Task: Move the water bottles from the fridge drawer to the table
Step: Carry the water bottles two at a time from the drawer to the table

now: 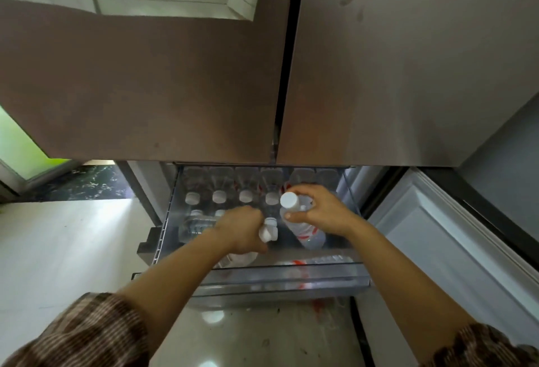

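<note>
The clear fridge drawer (280,277) is pulled out below the closed fridge doors. Several water bottles with white caps (245,196) stand in a row at its back. My right hand (323,209) is closed around a clear bottle with a white cap and red label (309,235), lifted and tilted above the drawer's right side. My left hand (243,228) grips another white-capped bottle (269,231) by its neck near the drawer's middle; its body is mostly hidden under my hand. A bottle (194,226) lies on its side at the left.
Two large grey-brown fridge doors (175,89) hang overhead. An open lower door (455,250) stands at the right. Pale floor (64,250) spreads to the left, with a dark marble threshold (87,184) beyond. Another red-labelled bottle (315,261) lies at the drawer's front.
</note>
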{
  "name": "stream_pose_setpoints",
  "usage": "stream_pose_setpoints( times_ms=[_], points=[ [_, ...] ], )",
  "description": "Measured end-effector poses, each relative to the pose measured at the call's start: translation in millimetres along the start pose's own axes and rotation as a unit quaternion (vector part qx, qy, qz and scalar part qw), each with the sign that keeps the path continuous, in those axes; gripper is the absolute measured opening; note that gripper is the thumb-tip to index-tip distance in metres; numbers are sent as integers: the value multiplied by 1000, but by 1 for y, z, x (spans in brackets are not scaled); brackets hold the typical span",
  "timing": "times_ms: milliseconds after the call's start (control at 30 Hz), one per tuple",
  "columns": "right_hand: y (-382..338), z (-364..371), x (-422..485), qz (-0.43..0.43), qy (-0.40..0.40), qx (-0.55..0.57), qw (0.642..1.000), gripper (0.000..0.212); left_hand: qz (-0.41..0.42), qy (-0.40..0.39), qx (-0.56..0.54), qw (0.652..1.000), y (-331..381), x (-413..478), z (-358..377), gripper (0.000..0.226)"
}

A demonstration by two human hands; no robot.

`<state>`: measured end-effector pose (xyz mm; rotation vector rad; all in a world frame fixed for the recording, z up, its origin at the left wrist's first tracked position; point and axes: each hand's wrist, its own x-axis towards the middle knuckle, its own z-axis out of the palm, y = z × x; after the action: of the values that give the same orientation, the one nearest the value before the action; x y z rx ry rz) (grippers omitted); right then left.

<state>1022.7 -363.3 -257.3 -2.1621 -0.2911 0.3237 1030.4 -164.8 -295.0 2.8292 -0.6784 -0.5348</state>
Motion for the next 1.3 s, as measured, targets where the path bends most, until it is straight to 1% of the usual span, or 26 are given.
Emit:
stream_pose_setpoints(
  times_ms=[100,200,333,400,500,633,700,767,833,900,967,1067,1133,1200,1300],
  points=[
    [-6,-2,-5,4,5,-24,1000,29,0,41,5,999,-7,-27,-27,35],
    [-16,5,-9,-20,44,-94,994,27,-12,82,-7,997,-19,-57,-49,37],
    [-47,19,-12,-55,66,-156,984,23,-46,131,-103,985,-35,-96,-62,36],
    [-70,24,-18,-83,78,-159,981,22,-57,174,-143,973,-35,-115,-64,34],
    [-114,31,-34,-130,119,-129,976,19,-56,270,-167,947,-30,-146,-76,25],
    [-184,51,-59,-200,141,-114,963,20,-34,375,-156,913,-29,-205,-103,22],
    [-219,68,-73,-232,145,-111,955,21,-41,421,-155,893,-35,-247,-115,25],
    [-251,92,-88,-250,128,-95,955,21,-55,453,-149,877,-43,-294,-121,26],
    [-276,124,-101,-257,100,-66,959,22,-76,460,-136,874,-53,-343,-116,25],
    [-295,164,-113,-260,70,-44,962,20,-106,444,-119,882,-63,-391,-99,25],
    [-308,212,-123,-263,37,-61,962,19,-146,422,-114,887,-75,-439,-75,28],
    [-321,290,-135,-274,-26,-94,957,20,-215,393,-133,884,-101,-513,-39,31],
    [-333,343,-143,-288,-59,-102,950,16,-261,366,-140,882,-121,-560,-16,31],
    [-351,396,-150,-296,-100,-105,944,19,-302,352,-148,873,-142,-606,8,31],
    [-386,474,-159,-316,-172,-114,926,22,-371,360,-184,836,-173,-676,37,33]
  ],
)
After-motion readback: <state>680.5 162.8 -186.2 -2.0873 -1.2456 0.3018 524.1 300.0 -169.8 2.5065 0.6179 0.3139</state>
